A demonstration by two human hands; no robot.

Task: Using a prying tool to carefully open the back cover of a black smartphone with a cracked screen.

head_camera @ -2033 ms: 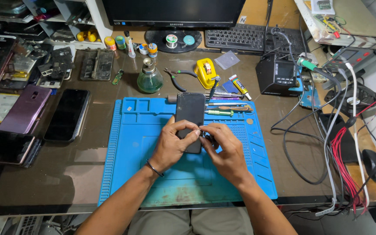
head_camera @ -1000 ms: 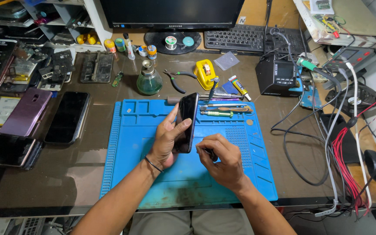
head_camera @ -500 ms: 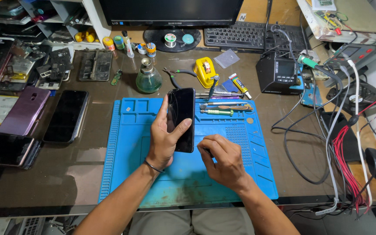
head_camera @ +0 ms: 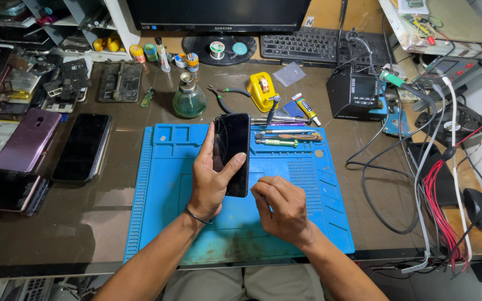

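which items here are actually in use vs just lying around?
In use: black phone held up in left hand; right hand resting on blue mat.

Lying about: green glass bottle, yellow tape dispenser, keyboard, purple phone.

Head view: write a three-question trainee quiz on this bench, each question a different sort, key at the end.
1. True or false: the left hand holds the black phone lifted off the blue mat.
2. The right hand is: A) curled over the mat, B) gripping the phone, C) on the keyboard.
3. Fill in: left of the mat a dark phone lies beside a ___ one.

Key: 1 true; 2 A; 3 purple.
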